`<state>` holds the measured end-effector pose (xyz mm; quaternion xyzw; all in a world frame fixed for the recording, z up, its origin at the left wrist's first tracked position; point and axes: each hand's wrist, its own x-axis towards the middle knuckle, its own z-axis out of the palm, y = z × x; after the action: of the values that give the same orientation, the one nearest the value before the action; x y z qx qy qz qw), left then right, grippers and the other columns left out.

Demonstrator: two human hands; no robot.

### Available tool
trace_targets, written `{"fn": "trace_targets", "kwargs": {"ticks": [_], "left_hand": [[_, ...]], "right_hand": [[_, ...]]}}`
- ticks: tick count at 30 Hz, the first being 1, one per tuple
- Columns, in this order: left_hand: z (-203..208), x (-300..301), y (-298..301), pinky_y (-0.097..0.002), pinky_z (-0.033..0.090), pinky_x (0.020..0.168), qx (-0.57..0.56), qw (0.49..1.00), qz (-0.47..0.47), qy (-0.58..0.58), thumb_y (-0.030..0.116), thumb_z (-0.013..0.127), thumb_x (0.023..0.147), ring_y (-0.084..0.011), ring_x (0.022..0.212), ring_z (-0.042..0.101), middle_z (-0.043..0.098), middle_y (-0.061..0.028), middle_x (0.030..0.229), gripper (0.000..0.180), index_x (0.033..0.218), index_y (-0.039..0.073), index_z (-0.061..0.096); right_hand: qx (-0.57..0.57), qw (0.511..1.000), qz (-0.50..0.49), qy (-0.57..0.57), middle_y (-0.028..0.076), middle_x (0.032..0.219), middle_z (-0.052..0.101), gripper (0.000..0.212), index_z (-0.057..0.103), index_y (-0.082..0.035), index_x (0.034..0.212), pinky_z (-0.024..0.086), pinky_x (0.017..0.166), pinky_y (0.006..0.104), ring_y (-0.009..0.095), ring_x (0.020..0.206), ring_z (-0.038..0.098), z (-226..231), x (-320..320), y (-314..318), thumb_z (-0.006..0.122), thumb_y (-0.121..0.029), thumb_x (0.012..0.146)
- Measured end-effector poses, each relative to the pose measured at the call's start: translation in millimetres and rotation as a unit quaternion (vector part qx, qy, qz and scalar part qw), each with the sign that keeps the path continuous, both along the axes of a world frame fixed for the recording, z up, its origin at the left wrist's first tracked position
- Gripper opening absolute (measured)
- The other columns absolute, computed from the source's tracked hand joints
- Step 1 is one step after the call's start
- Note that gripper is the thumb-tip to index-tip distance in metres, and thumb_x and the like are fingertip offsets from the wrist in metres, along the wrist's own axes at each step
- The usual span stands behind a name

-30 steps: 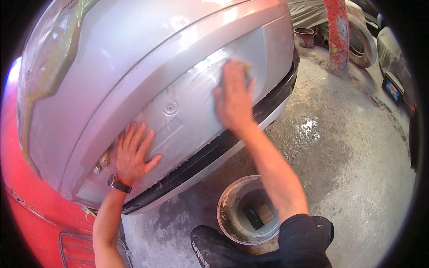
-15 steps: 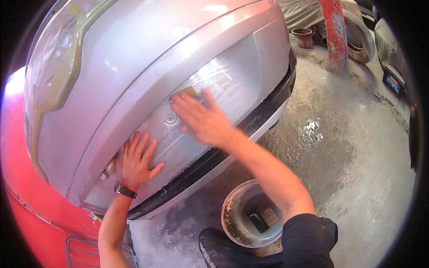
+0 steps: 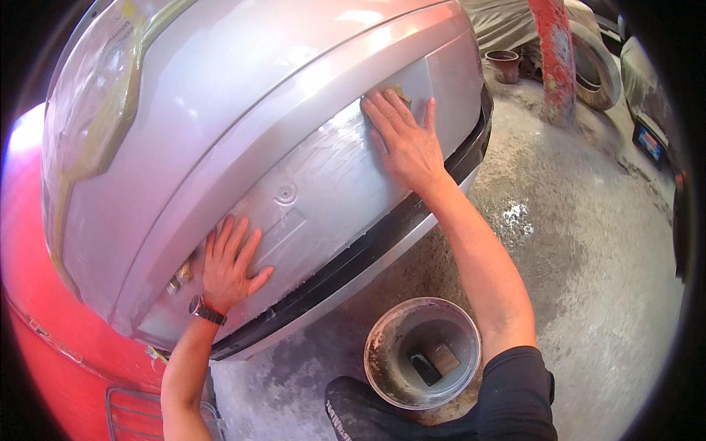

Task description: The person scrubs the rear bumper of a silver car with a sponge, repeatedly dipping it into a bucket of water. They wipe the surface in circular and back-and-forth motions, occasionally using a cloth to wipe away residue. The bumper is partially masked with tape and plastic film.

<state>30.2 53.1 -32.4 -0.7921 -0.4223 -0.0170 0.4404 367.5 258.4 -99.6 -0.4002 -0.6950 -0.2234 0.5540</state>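
A silver-grey car body panel [image 3: 331,158], wet and shiny in its recess, stretches before me. My right hand [image 3: 408,143] presses a brownish piece of sandpaper [image 3: 401,93] against the upper right part of the recess; most of the sheet is hidden under the fingers. Lower left on the same panel, my left hand [image 3: 232,264] lies flat with its fingers spread, holding nothing. Between the hands is a round hole with a raised ring [image 3: 285,193]. A brass-coloured metal fitting [image 3: 180,277] sits beside my left hand.
A bucket [image 3: 373,353] with murky water, a black block [image 3: 422,365] and a brown block [image 3: 444,359] stands by my leg. A black trim strip [image 3: 323,283] edges the panel's bottom. Red bodywork [image 3: 44,287] is at left; a red post [image 3: 553,59] and brown pot [image 3: 503,66] stand far right.
My right hand has slid up and to the right across the recess with the sandpaper, uncovering the area around the round hole. My left hand stays in place on the panel.
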Motion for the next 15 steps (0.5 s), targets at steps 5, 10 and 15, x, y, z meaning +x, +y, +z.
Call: {"fn": "trace_targets", "kwargs": {"ticks": [5, 10, 15], "left_hand": [[-4.5, -5.7, 1.7, -0.0652, 0.028, 0.122, -0.018, 1.000, 0.007, -0.008, 0.048, 0.077, 0.086, -0.0416, 0.153, 0.036, 0.042, -0.0170, 0.165, 0.079, 0.152, 0.012, 0.054], [-2.5, -7.0, -4.2, -0.0650, 0.027, 0.122, -0.020, 1.000, 0.003, -0.010, 0.047, 0.077, 0.086, -0.0410, 0.153, 0.037, 0.042, -0.0166, 0.165, 0.079, 0.152, 0.012, 0.054], [-3.4, -2.5, 2.8, -0.0643, 0.027, 0.122, -0.021, 1.000, -0.010, -0.020, 0.047, 0.077, 0.086, -0.0407, 0.153, 0.037, 0.042, -0.0163, 0.166, 0.079, 0.153, 0.012, 0.054]], "right_hand": [[-0.054, 0.973, 0.220, 0.043, 0.015, 0.167, 0.041, 0.070, 0.039, -0.006, 0.161, 0.021, 0.123, 0.0688, 0.029, 0.157, 0.036, -7.2, -63.6, -44.1, 0.063, -0.022, 0.098], [-0.001, 0.999, 0.028, -0.036, 0.009, 0.166, 0.045, 0.065, 0.046, -0.010, 0.158, 0.023, 0.123, 0.0665, 0.022, 0.153, 0.042, -1.6, 18.7, 10.5, 0.065, -0.024, 0.097], [-0.049, 0.996, 0.058, 0.052, 0.008, 0.172, 0.034, 0.069, 0.041, -0.008, 0.160, 0.025, 0.121, 0.0704, 0.029, 0.156, 0.037, -50.2, 20.3, -8.0, 0.066, -0.029, 0.099]]}}
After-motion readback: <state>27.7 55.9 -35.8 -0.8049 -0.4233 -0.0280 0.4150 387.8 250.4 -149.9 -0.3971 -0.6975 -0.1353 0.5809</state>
